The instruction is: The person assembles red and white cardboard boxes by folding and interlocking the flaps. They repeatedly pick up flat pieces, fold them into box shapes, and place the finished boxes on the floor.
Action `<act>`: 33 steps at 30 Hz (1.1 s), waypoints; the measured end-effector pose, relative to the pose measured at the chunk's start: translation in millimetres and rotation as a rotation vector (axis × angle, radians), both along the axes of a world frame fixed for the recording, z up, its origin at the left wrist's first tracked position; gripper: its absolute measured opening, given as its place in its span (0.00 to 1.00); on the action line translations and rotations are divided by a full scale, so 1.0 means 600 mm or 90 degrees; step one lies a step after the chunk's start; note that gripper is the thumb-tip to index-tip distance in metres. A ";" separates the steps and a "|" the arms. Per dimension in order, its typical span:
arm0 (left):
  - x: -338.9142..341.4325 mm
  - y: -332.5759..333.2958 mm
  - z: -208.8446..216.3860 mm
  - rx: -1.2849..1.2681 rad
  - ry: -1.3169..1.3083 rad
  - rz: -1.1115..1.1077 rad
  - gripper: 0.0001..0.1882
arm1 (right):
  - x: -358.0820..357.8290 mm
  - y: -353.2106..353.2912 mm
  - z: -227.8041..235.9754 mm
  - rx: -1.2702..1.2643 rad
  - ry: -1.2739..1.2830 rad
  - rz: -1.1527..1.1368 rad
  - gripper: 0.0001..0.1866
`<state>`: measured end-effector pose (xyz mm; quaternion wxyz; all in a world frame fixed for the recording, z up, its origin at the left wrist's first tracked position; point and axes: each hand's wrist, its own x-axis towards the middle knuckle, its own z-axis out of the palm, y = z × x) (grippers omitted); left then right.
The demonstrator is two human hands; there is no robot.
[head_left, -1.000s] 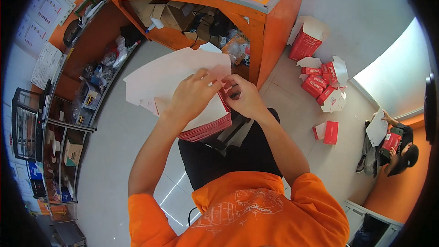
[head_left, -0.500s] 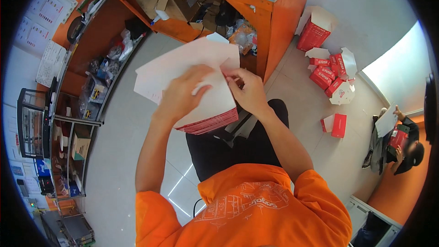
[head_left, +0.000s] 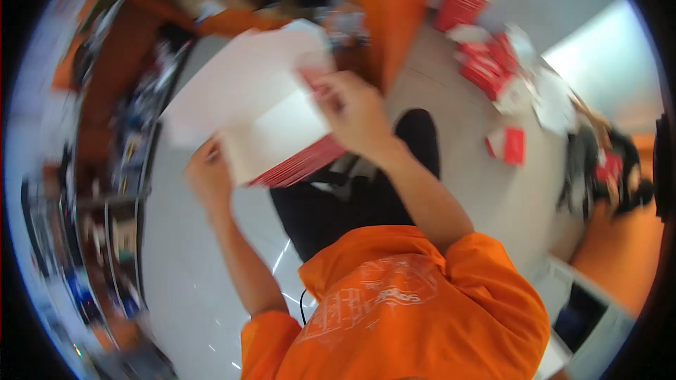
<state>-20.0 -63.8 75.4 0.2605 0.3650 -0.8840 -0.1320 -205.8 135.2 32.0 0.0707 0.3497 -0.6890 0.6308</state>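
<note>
The stack of cardboard sheets (head_left: 285, 127) lay above the person's black trousers (head_left: 317, 218). Its top was plain white, its layered edges red, its upper outline broad and angular. The left hand (head_left: 210, 172) curled at the left edge, the right hand (head_left: 354, 112) at the right; blur left their grip undetermined.

1. Stack of flat card sheets (head_left: 301, 163): closely layered, red edges along its near side; its support is hidden.
2. Top sheet (head_left: 236, 74): pale side up, spreading forward and left, a reddish flap (head_left: 314, 76) at its right (blurred, angle unclear).
</note>
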 end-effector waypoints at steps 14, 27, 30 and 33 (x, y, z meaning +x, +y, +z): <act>0.058 -0.021 0.063 -0.083 -0.328 0.133 0.21 | -0.140 0.566 -0.694 0.505 -0.320 -0.638 0.12; -0.004 -0.066 0.037 -0.011 -0.290 0.150 0.18 | -0.409 0.704 -0.832 0.482 -0.684 -0.813 0.30; 0.023 -0.075 0.046 -0.013 -0.274 0.138 0.18 | -0.343 0.671 -0.808 0.261 -0.645 -0.819 0.23; 0.129 -0.073 0.059 -0.031 -0.251 0.126 0.18 | -0.268 0.579 -0.655 -0.320 -0.695 -0.706 0.17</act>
